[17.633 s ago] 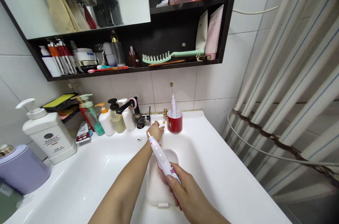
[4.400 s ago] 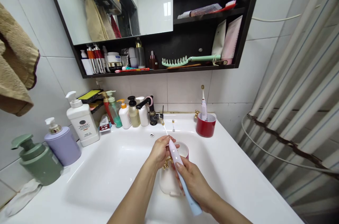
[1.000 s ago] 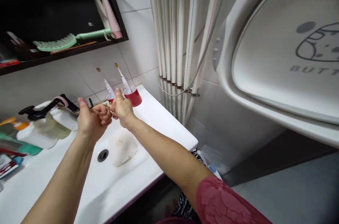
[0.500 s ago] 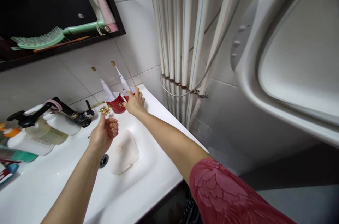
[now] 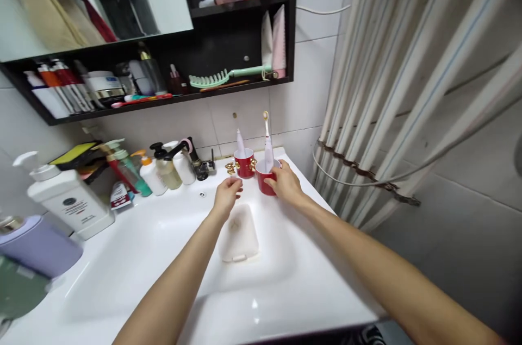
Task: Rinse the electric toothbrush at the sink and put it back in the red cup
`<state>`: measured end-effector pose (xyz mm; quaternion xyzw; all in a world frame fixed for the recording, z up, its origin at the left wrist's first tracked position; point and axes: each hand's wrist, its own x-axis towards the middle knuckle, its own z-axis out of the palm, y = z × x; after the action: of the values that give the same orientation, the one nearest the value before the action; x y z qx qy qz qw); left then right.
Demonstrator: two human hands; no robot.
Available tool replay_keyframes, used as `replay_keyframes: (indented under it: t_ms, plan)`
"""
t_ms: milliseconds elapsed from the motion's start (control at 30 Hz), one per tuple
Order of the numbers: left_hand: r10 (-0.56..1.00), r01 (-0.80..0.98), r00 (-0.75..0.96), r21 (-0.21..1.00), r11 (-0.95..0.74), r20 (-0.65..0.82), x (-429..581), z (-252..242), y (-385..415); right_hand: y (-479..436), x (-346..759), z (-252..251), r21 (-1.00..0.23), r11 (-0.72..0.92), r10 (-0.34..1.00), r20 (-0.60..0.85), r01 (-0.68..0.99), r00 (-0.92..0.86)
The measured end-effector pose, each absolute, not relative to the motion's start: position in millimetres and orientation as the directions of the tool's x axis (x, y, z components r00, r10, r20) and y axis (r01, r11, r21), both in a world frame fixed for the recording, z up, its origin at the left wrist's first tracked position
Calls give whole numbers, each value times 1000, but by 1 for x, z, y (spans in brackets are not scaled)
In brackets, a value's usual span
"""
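Note:
My right hand point(image 5: 286, 181) is closed round the rim and side of a red cup point(image 5: 266, 186) at the right back corner of the basin. A pale electric toothbrush point(image 5: 268, 150) with a gold-coloured head stands in this cup. Behind it and to the left, a second red cup point(image 5: 244, 164) with a gold handle holds another pale electric toothbrush point(image 5: 240, 144). My left hand point(image 5: 228, 196) hovers over the basin just in front of that second cup, its fingers curled together with nothing visible in them.
Inside the white sink point(image 5: 155, 258) lies a pale rectangular tray point(image 5: 239, 236). A black faucet point(image 5: 199, 167), a gold ornament point(image 5: 230, 168) and several pump bottles point(image 5: 153, 174) line the back. Overhead hangs a dark shelf cabinet point(image 5: 240, 41); white pipes point(image 5: 387, 89) run down the right wall.
My view has swung left. The right hand has brought its cup from beside the other cup forward to the right. The left hand stays over the sink, fingers curled.

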<state>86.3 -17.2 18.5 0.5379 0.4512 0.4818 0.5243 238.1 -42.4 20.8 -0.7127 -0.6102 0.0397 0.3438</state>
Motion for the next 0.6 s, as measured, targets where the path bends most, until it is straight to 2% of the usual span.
replay_keyframes:
  t_ms: [100,167,333,600]
  plan:
    - [972,6,124,979,-202,200,96,18,-7,-58,217,10,-517,43,928,337,855,157]
    - [955,49,151,963,-264,254,102,17,2,-63,203,0,-510,77,943,317,857,105]
    - [976,247,86,945,-215,200,96,8,20,-65,174,-22,-517,144,963,271,844,2]
    - [970,194,-42,954,-227,239,65,-10,23,-58,152,-39,-558,161,971,238,814,-29]
